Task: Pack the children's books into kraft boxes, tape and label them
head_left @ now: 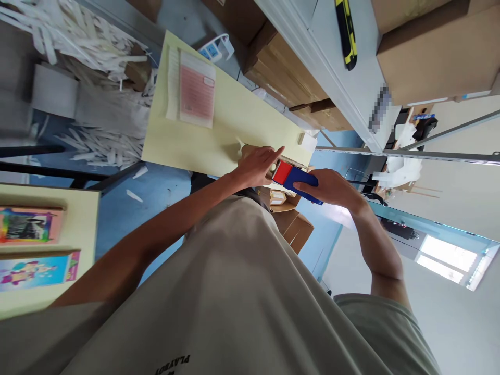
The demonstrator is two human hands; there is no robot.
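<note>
My right hand [332, 186] is closed around a flat, box-shaped item [300, 180], blue with a red end, its thumb on the blue face. The red end points towards my left hand [255, 165], which lies across a small brown cardboard box [247, 150] with its index finger stretched out and its fingers spanning the sides. Both hands are over the near edge of the pale yellow table [230, 125]. The red end overlaps the box's right part; whether it is inside or on top, I cannot tell.
A pink-and-white packet [197, 88] lies on the table. Beyond are a power strip [214, 48] and large cartons [289, 67]. A yellow-and-black box cutter [346, 34] rests on the shelf [324, 31]. Paper strips [105, 135] litter the left floor; an open carton [295, 229] stands below.
</note>
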